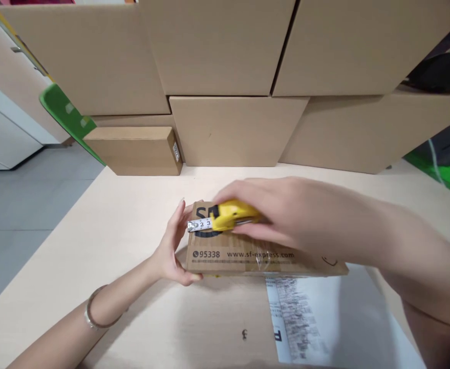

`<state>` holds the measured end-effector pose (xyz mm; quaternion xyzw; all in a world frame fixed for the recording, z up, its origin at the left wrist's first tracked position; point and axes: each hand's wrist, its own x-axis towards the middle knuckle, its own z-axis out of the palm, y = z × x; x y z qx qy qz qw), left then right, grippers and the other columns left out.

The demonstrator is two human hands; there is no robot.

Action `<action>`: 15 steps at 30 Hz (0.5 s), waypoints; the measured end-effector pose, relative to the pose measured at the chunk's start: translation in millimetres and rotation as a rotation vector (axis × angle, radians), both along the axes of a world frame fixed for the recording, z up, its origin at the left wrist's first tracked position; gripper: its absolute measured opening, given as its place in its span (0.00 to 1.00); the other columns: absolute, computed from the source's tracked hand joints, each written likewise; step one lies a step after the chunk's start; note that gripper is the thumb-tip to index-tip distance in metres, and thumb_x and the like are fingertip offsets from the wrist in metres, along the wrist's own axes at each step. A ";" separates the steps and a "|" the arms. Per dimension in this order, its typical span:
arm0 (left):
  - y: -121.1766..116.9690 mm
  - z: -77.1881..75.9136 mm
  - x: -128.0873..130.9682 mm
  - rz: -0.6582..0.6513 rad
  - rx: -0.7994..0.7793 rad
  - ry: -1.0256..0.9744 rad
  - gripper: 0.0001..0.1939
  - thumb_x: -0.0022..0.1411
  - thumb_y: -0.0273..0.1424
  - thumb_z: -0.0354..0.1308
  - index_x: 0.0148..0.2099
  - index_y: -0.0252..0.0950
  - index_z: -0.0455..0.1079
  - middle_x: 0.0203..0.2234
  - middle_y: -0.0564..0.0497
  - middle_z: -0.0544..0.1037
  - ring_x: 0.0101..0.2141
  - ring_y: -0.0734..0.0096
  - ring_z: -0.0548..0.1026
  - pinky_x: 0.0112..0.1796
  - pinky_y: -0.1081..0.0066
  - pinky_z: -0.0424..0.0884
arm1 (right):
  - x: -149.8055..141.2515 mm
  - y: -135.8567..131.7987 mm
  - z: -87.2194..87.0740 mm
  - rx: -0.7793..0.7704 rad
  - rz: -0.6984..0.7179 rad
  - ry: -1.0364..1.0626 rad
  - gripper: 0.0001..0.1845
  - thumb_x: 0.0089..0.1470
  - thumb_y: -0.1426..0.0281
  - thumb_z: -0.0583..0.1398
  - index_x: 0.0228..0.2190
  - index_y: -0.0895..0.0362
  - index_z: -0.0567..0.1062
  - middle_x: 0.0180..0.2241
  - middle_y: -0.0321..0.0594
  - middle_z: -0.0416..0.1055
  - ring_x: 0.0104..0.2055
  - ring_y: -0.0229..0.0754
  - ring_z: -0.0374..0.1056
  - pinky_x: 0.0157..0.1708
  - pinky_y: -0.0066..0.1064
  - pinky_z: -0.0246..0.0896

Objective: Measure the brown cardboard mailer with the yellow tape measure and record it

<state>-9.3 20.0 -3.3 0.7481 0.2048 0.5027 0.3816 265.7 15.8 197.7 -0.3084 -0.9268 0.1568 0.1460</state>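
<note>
A brown cardboard box printed with "SF" and "www.sf-express.com" is in the middle of the view, above the table. My left hand grips its left end, thumb at the near edge and fingers at the far side. My right hand is closed round a yellow tape measure over the top of the box. A short length of white measuring blade sticks out to the left, its metal tip near the box's left edge. My right hand and forearm hide part of the box's right side.
Large cardboard boxes are stacked along the back of the table. A smaller box stands at the back left beside a green panel. A white printed sheet lies at the front right.
</note>
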 end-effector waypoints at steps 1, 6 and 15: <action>-0.5 -1.8 -0.8 0.008 -0.009 0.002 0.70 0.41 0.53 0.76 0.77 0.51 0.37 0.69 0.39 0.59 0.67 0.35 0.61 0.66 0.41 0.57 | -12.2 0.8 -2.7 0.046 0.051 -0.043 0.15 0.67 0.66 0.58 0.54 0.51 0.73 0.42 0.39 0.79 0.37 0.44 0.74 0.33 0.32 0.63; -3.1 9.5 -0.6 0.114 0.024 -0.004 0.55 0.45 0.53 0.74 0.71 0.50 0.55 0.64 0.43 0.65 0.63 0.36 0.66 0.63 0.40 0.63 | -31.0 -2.5 -7.0 0.285 0.116 -0.031 0.17 0.70 0.68 0.53 0.57 0.53 0.71 0.45 0.42 0.76 0.37 0.45 0.74 0.35 0.35 0.64; -9.2 50.5 18.8 0.257 -0.708 -0.151 0.27 0.66 0.54 0.56 0.56 0.39 0.73 0.52 0.43 0.80 0.56 0.44 0.75 0.56 0.50 0.72 | 16.1 -13.8 -11.3 -0.062 -0.314 0.361 0.20 0.66 0.52 0.57 0.52 0.49 0.71 0.42 0.38 0.80 0.38 0.46 0.77 0.33 0.33 0.70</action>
